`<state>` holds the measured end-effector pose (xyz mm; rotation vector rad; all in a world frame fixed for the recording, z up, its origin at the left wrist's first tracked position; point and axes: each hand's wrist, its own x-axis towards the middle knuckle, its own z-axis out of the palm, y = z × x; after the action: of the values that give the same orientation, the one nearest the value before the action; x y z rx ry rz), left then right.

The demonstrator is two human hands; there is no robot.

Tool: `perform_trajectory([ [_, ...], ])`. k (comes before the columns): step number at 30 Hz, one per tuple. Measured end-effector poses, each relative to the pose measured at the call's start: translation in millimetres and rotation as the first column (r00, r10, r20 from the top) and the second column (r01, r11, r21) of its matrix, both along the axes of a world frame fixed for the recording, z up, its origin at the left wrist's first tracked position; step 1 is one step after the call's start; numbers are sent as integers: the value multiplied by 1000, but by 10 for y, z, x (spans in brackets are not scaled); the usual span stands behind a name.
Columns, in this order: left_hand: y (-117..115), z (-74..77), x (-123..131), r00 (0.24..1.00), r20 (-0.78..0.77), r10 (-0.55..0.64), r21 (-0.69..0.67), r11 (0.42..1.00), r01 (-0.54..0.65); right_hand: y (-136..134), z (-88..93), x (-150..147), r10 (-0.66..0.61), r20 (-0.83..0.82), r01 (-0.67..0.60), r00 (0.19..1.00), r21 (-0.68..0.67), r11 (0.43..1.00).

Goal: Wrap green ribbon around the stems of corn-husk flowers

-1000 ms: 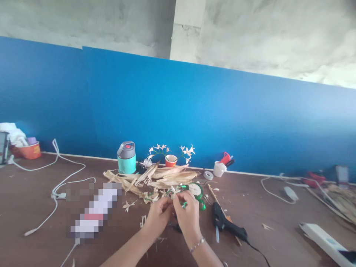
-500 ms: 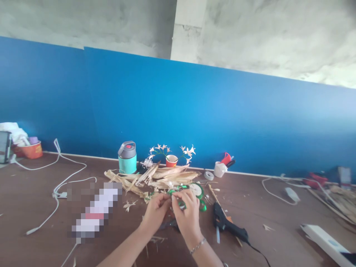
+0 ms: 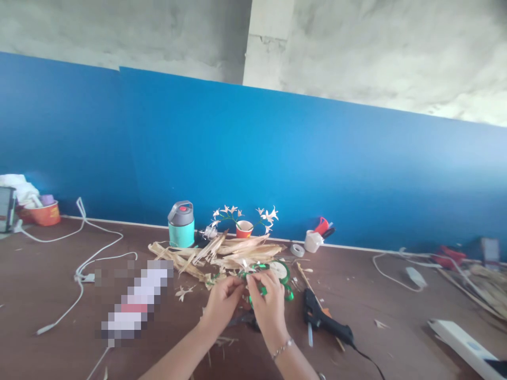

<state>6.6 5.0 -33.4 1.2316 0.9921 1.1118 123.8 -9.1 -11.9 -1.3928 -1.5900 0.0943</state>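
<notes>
Above the middle of the table, my left hand (image 3: 223, 300) and my right hand (image 3: 268, 296) meet with thumbs and fingertips pinched together. Between them is a small pale flower (image 3: 246, 266) with green at its base, its stem mostly hidden by the fingers. Shiny green tape (image 3: 289, 293) loops out beside my right hand, near a round white-and-green spool (image 3: 282, 271). Beyond the fingers lies a pile of dry corn husks (image 3: 245, 253). A loose husk flower (image 3: 183, 293) rests left of my left hand. Dark scissors (image 3: 242, 319) lie partly hidden under my wrists.
At right lies a black glue gun (image 3: 327, 319) with its cord. At the back stand a teal flask (image 3: 181, 233), a red paper cup (image 3: 244, 230) with flower sprays, a tape roll (image 3: 297, 250) and a white container (image 3: 313, 241). White cables (image 3: 81, 264) trail at left.
My fingers have shifted slightly at the pinch, and the pale flower shows more clearly above them. My right-hand fingers have bent a little; the rest is unchanged.
</notes>
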Motion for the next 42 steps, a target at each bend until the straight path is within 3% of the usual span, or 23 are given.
perform_trajectory([
  [15,-44,15,18,996,87,-14,16,1000,13,-14,20,-24,-27,33,27,999,-5,1000],
  [21,-36,-5,26,997,73,1,33,999,-3,-12,40,-37,8,-66,-9,998,-9,1000],
  [36,-75,43,24,1000,16,10,69,998,-11,27,-12,-27,22,-134,-32,991,-73,997],
  [42,-62,-9,13,1000,1,3,79,997,-4,25,-10,-38,46,-236,-68,971,-87,994],
])
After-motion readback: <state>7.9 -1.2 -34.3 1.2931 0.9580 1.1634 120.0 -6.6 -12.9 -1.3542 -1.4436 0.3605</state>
